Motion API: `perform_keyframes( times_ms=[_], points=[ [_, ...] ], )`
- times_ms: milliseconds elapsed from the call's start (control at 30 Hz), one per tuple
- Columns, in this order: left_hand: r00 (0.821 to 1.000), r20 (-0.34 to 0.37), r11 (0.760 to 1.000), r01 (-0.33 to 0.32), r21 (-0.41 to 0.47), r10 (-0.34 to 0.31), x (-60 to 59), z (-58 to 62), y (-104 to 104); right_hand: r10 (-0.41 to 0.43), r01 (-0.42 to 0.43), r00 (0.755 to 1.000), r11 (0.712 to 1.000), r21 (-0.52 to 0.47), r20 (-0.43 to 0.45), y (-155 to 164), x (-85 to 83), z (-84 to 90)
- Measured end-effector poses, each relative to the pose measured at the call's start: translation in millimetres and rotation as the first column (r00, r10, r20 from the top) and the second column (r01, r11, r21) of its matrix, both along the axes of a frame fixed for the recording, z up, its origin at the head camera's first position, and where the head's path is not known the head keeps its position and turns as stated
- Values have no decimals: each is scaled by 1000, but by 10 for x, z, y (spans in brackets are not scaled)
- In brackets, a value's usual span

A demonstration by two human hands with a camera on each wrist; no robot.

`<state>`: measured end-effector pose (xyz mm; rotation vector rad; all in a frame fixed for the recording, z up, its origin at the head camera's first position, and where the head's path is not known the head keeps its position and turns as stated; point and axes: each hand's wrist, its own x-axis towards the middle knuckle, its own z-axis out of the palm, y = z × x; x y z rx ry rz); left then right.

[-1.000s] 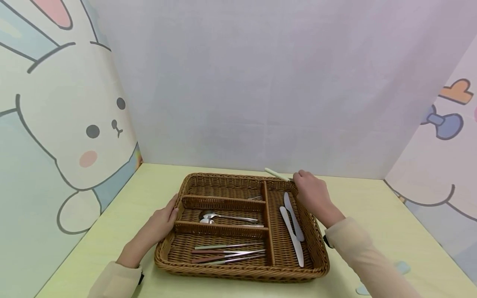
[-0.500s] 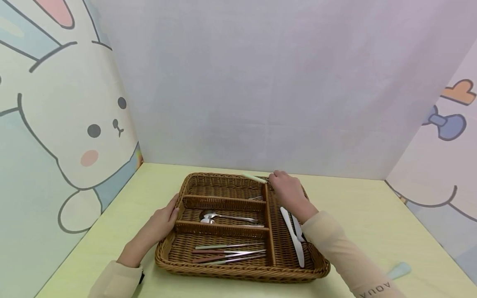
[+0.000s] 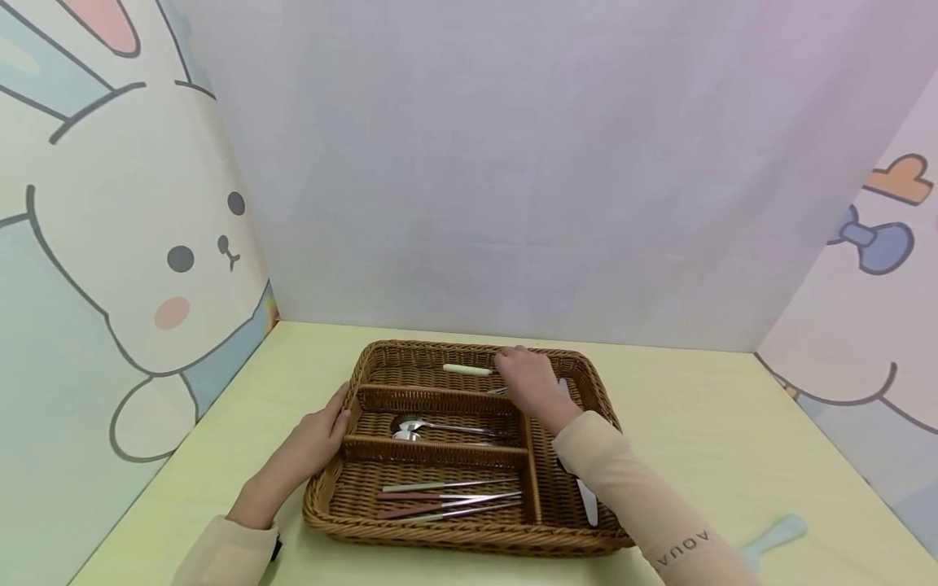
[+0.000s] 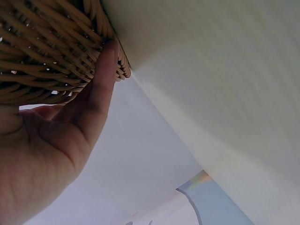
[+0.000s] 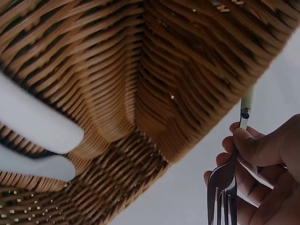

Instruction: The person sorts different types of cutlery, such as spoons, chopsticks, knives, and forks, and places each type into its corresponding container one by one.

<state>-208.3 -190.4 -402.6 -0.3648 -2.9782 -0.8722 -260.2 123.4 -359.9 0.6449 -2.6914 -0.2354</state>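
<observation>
A brown wicker cutlery basket (image 3: 410, 533) with several compartments stands in front of me. My left hand (image 3: 317, 439) rests on its left side; in the left wrist view a straight finger lies along the outer weave. My right hand (image 3: 529, 378) pinches a fork (image 5: 224, 180) by its metal neck, tines toward the wrist. The fork's pale green handle (image 3: 466, 369) points left, over the back-left compartment. Under the right hand, part of another fork (image 3: 497, 391) shows in that compartment. Spoons (image 3: 414, 424) lie in the middle one, and several chopsticks (image 3: 418, 495) with green or maroon ends in the front one.
Silver knives (image 3: 589, 503) lie in the long right compartment, partly hidden by the right arm. A pale blue-green utensil (image 3: 780, 531) lies on the yellow table at front right. A plain pale wall (image 3: 469, 163) stands behind, with rabbit-printed panels at both sides.
My right hand has moved left with the fork, from the basket's back right corner over the divider, and come lower. The left hand and the basket have stayed put.
</observation>
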Motion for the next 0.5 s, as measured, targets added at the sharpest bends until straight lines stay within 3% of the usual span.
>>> perform_keyframes(
  times_ms=[267,500],
  points=[
    [1000,3,1000,0,4,0,1,5,-1,10,-9,999,1000,-22,40,-130,-68,-115],
    [1000,-6,1000,6,0,-6,2,14,2,13,-3,996,995,-103,88,-200,-137,-171]
  ],
)
